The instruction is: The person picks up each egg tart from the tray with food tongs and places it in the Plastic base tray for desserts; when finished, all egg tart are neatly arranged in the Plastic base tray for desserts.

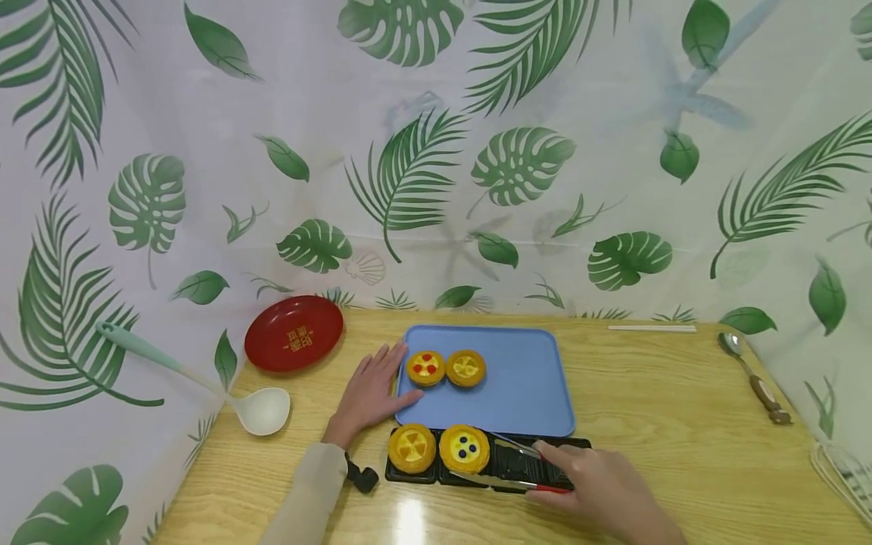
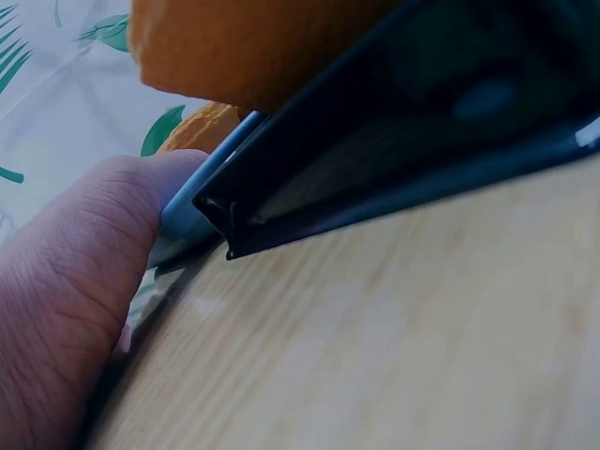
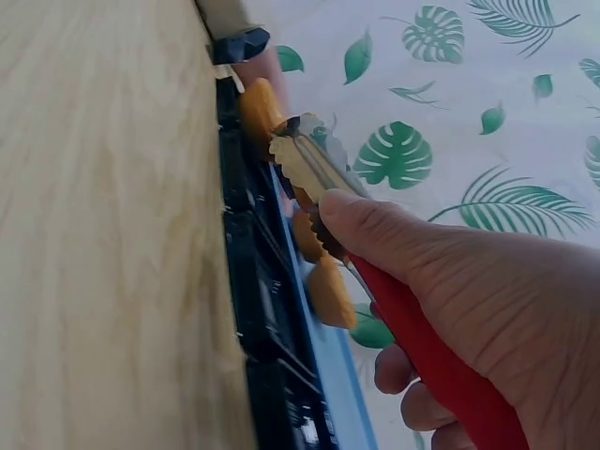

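Observation:
My left hand (image 1: 373, 387) rests at the left edge of the blue tray (image 1: 524, 378), fingers straight, thumb over its rim. In the left wrist view the thumb (image 2: 103, 216) lies along the tray's side. My right hand (image 1: 596, 481) grips a pair of food tongs (image 1: 500, 481) with red handles (image 3: 427, 352). Their metal arms reach either side of an egg tart with blue dots (image 1: 465, 448), over the black compartment tray (image 1: 521, 462). A tart with yellow wedges (image 1: 412, 448) sits in its left compartment. On the blue tray are a red-dotted tart (image 1: 425, 369) and another wedge-topped tart (image 1: 466, 368).
A red oval plate (image 1: 294, 334) stands at the back left, a white ladle (image 1: 262, 411) with a green handle nearer. At the right lie a white stick (image 1: 652, 328), a spoon (image 1: 755, 376) and a wire whisk (image 1: 843, 473). A leaf-print cloth (image 1: 422, 227) hangs behind the table.

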A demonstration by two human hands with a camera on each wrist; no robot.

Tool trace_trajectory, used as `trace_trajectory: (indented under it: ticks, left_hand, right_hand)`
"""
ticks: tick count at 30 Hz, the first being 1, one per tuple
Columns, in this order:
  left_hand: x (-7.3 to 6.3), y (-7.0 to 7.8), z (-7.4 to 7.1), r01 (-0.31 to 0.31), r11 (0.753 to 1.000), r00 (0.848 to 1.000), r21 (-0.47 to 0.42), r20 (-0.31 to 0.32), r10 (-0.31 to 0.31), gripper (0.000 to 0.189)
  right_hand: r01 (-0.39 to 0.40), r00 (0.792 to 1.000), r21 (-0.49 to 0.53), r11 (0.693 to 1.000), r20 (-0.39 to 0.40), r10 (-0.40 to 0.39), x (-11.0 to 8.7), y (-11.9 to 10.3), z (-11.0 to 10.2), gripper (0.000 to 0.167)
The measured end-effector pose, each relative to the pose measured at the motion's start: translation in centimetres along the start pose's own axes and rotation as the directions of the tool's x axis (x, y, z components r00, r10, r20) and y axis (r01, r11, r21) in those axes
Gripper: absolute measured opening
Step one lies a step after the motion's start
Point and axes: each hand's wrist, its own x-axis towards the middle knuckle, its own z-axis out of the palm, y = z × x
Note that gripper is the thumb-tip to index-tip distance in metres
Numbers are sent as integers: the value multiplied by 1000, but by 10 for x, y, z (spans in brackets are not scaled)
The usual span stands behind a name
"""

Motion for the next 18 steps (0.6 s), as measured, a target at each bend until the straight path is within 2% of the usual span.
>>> trace_trajectory:
  ticks: [18]
  left_hand:
    - [0,-3,1,-9,1000,1000,22,3,9,103]
  right_hand:
    - [-57,998,0,998,41,57,0,-4,11,72]
